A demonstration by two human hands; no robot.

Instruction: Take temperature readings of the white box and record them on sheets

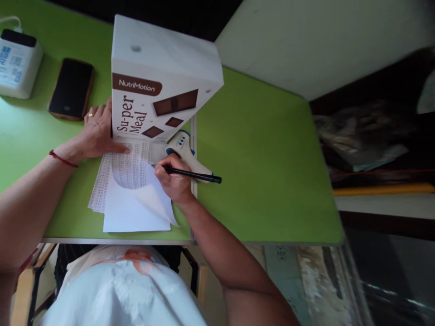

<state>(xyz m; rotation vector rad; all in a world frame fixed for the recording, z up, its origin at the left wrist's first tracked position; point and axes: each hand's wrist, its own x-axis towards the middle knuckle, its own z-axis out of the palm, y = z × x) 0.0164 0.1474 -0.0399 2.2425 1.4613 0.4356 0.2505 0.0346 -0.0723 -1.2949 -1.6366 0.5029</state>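
Gripping a slim, straight black pen (pixel 195 174), the right hand (pixel 174 177) has thumb and fingers clamped near its tip, at the paper (pixel 131 206); the long axis lies crosswise, tip leftward, tail rightward and slightly lower in view. The left hand (pixel 97 132), thumb apart from the fingers, touches the paper beside the white box (pixel 166 68).

This looks like a room in a home or a small office; which of the two is unclear. A green table (pixel 265 181) carries sheets of paper (pixel 136 210), a phone (pixel 71 88) and, at upper left, a white block (pixel 15 65) with a cable. A wooden-armed chair (pixel 23 292) shows at lower left, crumpled plastic (pixel 363 136) at right.
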